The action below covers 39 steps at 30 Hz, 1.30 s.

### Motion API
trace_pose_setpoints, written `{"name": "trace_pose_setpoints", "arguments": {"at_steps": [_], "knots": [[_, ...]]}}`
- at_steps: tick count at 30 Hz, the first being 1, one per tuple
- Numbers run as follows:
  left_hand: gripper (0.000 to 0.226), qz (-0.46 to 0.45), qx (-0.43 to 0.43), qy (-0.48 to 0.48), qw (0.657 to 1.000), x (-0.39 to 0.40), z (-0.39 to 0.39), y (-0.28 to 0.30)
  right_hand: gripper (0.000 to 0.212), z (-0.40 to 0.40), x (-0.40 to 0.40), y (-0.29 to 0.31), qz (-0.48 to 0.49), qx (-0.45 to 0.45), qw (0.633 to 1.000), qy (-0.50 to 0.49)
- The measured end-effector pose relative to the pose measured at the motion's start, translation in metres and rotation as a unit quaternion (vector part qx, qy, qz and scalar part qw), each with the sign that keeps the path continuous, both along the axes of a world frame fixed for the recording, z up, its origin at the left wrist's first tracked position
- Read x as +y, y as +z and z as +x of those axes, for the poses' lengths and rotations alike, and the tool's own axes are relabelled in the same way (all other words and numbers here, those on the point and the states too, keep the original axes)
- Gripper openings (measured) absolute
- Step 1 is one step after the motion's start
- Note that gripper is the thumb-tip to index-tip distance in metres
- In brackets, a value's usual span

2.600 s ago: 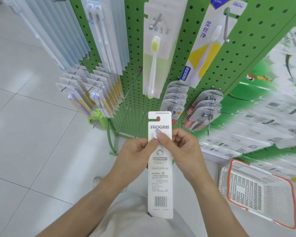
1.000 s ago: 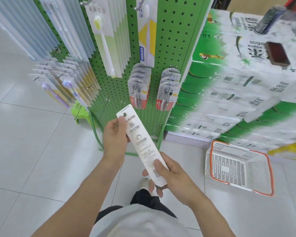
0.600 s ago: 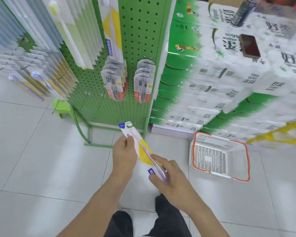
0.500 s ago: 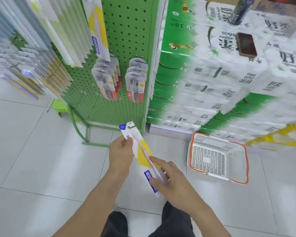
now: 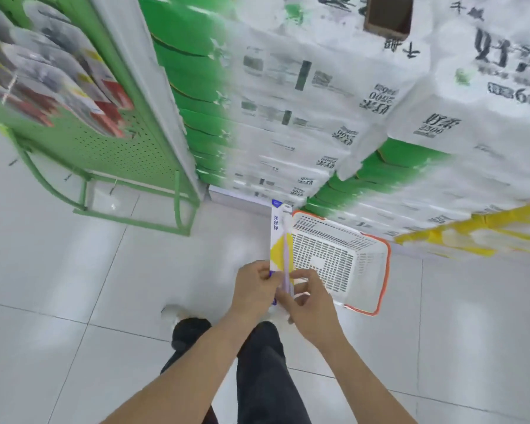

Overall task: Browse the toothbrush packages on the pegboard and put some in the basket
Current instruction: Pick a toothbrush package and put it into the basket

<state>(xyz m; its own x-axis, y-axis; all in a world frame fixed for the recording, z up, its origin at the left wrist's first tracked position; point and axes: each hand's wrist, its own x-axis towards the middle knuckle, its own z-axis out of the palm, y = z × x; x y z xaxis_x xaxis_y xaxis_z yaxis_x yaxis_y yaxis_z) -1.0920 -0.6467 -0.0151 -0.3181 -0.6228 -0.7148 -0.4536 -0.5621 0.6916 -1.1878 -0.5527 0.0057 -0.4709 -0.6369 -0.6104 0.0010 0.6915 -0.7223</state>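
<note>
Both hands pinch the lower end of a long, flat white-and-yellow carded toothbrush package (image 5: 278, 237) — left hand (image 5: 255, 286) on its left edge, right hand (image 5: 306, 301) on its right — holding it upright beside the white slotted plastic basket with an orange rim (image 5: 385, 270) on the floor. It looks light and thin, likely bendy — best gripped by its edges.

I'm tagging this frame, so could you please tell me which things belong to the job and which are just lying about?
Job:
toothbrush package, held by left hand and right hand
basket
pegboard

Lying about:
stacked tissue packs
brown object on them
</note>
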Motion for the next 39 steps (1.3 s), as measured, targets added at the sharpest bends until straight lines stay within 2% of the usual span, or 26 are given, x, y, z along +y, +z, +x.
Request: {"name": "trace_pose_setpoints", "arguments": {"at_steps": [3,6,8,11,14,16,19,21,24,25,29,32,37,39], "knots": [[0.022,0.028,-0.015,-0.06,0.998,0.0,-0.036,-0.041,0.027,-0.04,0.008,-0.045,0.05,-0.03,0.998,-0.012],[0.011,0.079,-0.043,-0.089,0.992,-0.006,-0.068,-0.082,0.024,-0.072,0.009,-0.101,0.084,-0.026,0.994,-0.061],[0.014,0.111,-0.063,-0.081,0.989,-0.012,-0.083,-0.106,0.03,-0.089,0.006,-0.146,0.105,-0.033,0.988,-0.107],[0.02,0.103,-0.082,-0.111,0.985,-0.019,-0.099,-0.141,0.037,-0.117,-0.001,-0.217,0.132,-0.051,0.977,-0.162],[0.02,0.08,-0.084,-0.133,0.984,-0.023,-0.109,-0.168,0.043,-0.144,-0.013,-0.275,0.164,-0.031,0.971,-0.171],[0.018,0.068,-0.09,-0.143,0.983,-0.026,-0.111,-0.184,0.048,-0.156,-0.014,-0.308,0.195,-0.015,0.969,-0.151],[0.015,0.07,-0.099,-0.145,0.982,-0.028,-0.109,-0.204,0.071,-0.159,0.001,-0.352,0.287,-0.004,0.957,-0.045],[0.013,0.067,-0.106,-0.147,0.981,-0.029,-0.104,-0.211,0.059,-0.148,0.013,-0.368,0.332,-0.014,0.943,0.02],[0.012,0.066,-0.112,-0.147,0.981,-0.028,-0.096,-0.209,0.013,-0.123,0.024,-0.363,0.32,-0.06,0.945,0.007],[0.011,0.066,-0.115,-0.149,0.98,-0.028,-0.093,-0.205,0.006,-0.116,0.027,-0.356,0.313,-0.076,0.947,-0.013],[0.01,0.062,-0.122,-0.152,0.979,-0.027,-0.074,-0.165,0.006,-0.096,0.028,-0.306,0.298,-0.13,0.944,-0.061],[0.01,0.069,-0.109,-0.15,0.98,-0.031,-0.054,-0.119,0.005,-0.083,0.02,-0.255,0.283,-0.114,0.949,-0.081],[0.014,0.076,-0.076,-0.134,0.985,-0.048,-0.007,-0.05,0.02,-0.046,-0.023,-0.147,0.202,-0.11,0.967,-0.108],[0.017,0.076,-0.064,-0.128,0.987,-0.057,0.02,-0.029,0.019,-0.023,-0.044,-0.108,0.154,-0.116,0.973,-0.125]]}}
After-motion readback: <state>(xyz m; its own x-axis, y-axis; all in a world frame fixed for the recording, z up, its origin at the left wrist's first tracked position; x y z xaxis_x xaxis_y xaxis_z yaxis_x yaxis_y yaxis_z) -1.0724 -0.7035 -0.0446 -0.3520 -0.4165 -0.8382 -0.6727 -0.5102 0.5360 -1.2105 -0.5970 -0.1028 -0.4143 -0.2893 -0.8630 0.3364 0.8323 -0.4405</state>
